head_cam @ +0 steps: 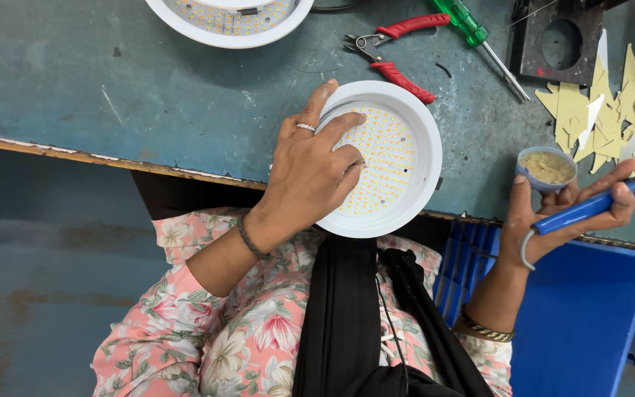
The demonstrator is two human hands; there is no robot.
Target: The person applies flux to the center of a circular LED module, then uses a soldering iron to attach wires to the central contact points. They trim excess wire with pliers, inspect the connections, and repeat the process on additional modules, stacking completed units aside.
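Round white LED panel [395,158] at centre frame, left hand [310,173] spread flat on it, right hand [564,217] at right gripping blue soldering iron [589,208].

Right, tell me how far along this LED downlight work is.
Done: a second round LED downlight lies set aside at the bench's far edge. In hand: the left hand presses on the LED board of the white downlight; the right hand holds a blue-handled soldering iron beside a small cup of paste. Left: the iron's tip is away from the board, so no joint is being made.
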